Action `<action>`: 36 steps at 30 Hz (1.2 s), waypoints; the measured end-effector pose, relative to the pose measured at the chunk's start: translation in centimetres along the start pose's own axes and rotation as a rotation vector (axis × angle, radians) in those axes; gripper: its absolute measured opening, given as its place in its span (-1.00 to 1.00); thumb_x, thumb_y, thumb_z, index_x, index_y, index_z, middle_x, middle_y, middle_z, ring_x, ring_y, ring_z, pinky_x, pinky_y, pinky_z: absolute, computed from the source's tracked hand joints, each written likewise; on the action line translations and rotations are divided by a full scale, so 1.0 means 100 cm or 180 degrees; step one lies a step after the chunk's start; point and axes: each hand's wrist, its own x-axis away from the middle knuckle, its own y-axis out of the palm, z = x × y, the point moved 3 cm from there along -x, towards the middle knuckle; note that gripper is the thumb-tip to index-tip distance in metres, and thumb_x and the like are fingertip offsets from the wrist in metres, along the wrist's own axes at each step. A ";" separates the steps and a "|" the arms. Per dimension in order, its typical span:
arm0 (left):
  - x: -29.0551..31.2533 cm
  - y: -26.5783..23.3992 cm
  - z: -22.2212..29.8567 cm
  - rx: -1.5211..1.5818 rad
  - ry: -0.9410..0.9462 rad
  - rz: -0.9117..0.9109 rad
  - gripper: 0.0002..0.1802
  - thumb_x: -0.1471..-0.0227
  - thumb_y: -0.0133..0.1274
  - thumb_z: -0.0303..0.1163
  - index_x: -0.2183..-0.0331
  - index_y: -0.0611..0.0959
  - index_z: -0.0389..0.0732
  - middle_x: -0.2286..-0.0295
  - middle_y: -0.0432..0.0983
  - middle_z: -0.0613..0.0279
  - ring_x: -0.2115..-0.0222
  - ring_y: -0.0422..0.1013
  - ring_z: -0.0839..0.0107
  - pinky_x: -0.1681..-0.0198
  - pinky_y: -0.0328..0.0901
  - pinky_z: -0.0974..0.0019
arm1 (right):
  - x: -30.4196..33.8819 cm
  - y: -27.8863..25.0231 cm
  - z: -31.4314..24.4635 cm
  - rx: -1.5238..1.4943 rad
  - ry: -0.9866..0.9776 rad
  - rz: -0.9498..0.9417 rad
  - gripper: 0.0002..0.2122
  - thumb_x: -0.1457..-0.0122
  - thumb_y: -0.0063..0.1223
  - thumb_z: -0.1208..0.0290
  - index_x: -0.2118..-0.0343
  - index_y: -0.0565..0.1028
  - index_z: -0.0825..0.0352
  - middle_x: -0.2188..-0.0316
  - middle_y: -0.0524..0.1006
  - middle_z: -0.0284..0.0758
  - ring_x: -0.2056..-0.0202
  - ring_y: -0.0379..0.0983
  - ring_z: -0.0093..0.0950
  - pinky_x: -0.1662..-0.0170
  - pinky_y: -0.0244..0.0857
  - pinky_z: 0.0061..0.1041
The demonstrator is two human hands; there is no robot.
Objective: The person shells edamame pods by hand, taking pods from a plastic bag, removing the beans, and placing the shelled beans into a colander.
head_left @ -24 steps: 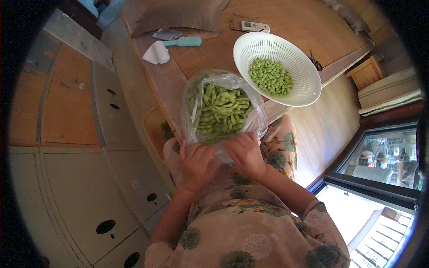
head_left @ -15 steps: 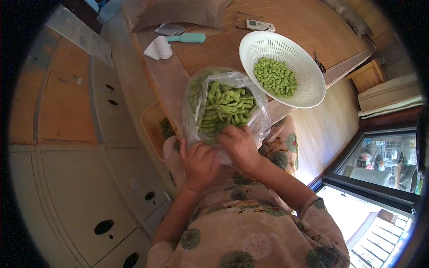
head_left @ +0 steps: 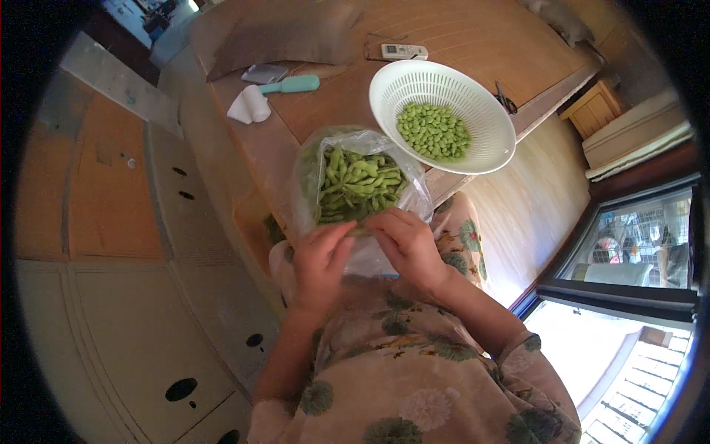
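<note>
Soybean pod (head_left: pixel 360 231), a single green one, lies pinched between the two hands at the near lip of the clear plastic bag (head_left: pixel 414 194), just in front of the person's lap. Its long axis runs left to right, so each end meets one hand: the left hand (head_left: pixel 319 259) takes the left end between thumb and fingertips, and the right hand (head_left: pixel 405 243) closes over the right end with curled fingers. Both grips are pressed together on the pod, not spread; how far it is split cannot be told, as the fingers cover most of it.

Neither hand is nearer than the other, since the pod bridges them. What matters is where the rest lies from that grip. The bag of unshelled pods (head_left: pixel 359 183) stands straight beyond the hands, touching the fingertips. The white colander (head_left: pixel 494 117), with shelled green beans (head_left: pixel 433 131) heaped in its bottom, sits farther off and to the right on the wooden bench (head_left: pixel 473 44), its rim just beside the bag. So the colander is on the right hand's side, up and away from the grip.

At the far left of the bench are a teal-handled tool (head_left: pixel 290 84), a crumpled white cloth (head_left: pixel 250 105) and, farther back, a white remote control (head_left: pixel 404 51).
</note>
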 end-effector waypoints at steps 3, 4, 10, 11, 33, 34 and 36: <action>0.007 0.001 0.000 0.0819 -0.0668 -0.0311 -0.81 -0.10 0.04 -0.47 0.24 0.64 -0.32 0.42 0.56 0.22 0.43 0.45 0.48 0.34 0.33 0.44 | 0.005 -0.011 -0.005 -0.1003 0.0595 0.0038 -0.90 -0.08 0.08 0.57 0.32 0.51 0.35 0.39 0.53 -0.24 0.33 0.50 -0.31 0.27 0.37 -0.43; 0.009 0.000 0.002 0.0805 -0.0654 -0.0335 -0.81 -0.10 0.04 -0.47 0.24 0.64 -0.32 0.42 0.56 0.22 0.43 0.45 0.48 0.34 0.33 0.44 | 0.009 -0.012 -0.003 -0.1822 0.1149 -0.0087 -0.93 -0.13 0.07 0.54 0.31 0.50 0.37 0.39 0.53 -0.30 0.32 0.47 -0.43 0.25 0.35 -0.50; 0.019 0.013 0.017 0.2170 -0.1495 -0.0605 -0.79 -0.17 -0.05 -0.46 0.28 0.62 -0.38 0.48 0.53 0.20 0.49 0.44 0.46 0.41 0.35 0.38 | 0.019 -0.020 -0.007 -0.3625 0.1711 -0.0203 -0.91 -0.24 0.00 0.50 0.27 0.47 0.41 0.38 0.51 -0.42 0.30 0.38 -0.65 0.19 0.30 -0.61; 0.021 0.014 0.014 0.2319 -0.1657 -0.0629 -0.77 -0.19 -0.08 -0.44 0.26 0.61 -0.38 0.48 0.52 0.22 0.49 0.42 0.47 0.40 0.34 0.39 | 0.019 -0.021 -0.007 -0.3444 0.1640 -0.0230 -0.91 -0.25 -0.02 0.50 0.27 0.47 0.41 0.37 0.51 -0.40 0.30 0.38 -0.66 0.19 0.30 -0.61; 0.021 0.020 0.044 0.1990 -0.1266 -0.0977 -0.79 -0.20 -0.06 -0.44 0.26 0.62 -0.34 0.52 0.48 0.37 0.51 0.35 0.63 0.41 0.26 0.54 | 0.024 -0.043 -0.018 -0.3662 0.0748 -0.0165 -0.92 -0.23 -0.06 0.62 0.23 0.44 0.44 0.33 0.45 -0.30 0.42 0.52 -0.52 0.27 0.38 -0.57; 0.021 0.021 0.043 0.1994 -0.1265 -0.0985 -0.79 -0.20 -0.06 -0.44 0.26 0.62 -0.34 0.52 0.48 0.37 0.51 0.35 0.63 0.41 0.26 0.54 | 0.024 -0.044 -0.018 -0.3657 0.0753 -0.0160 -0.92 -0.23 -0.06 0.62 0.23 0.44 0.44 0.33 0.45 -0.30 0.42 0.52 -0.52 0.27 0.38 -0.57; 0.022 0.022 0.042 0.1992 -0.1185 -0.0912 -0.81 -0.17 -0.03 -0.47 0.25 0.61 -0.36 0.49 0.49 0.36 0.49 0.37 0.62 0.40 0.27 0.53 | 0.024 -0.047 -0.019 -0.3172 0.0505 -0.0129 -0.88 -0.21 -0.01 0.62 0.20 0.47 0.42 0.34 0.43 -0.34 0.35 0.50 -0.55 0.24 0.36 -0.58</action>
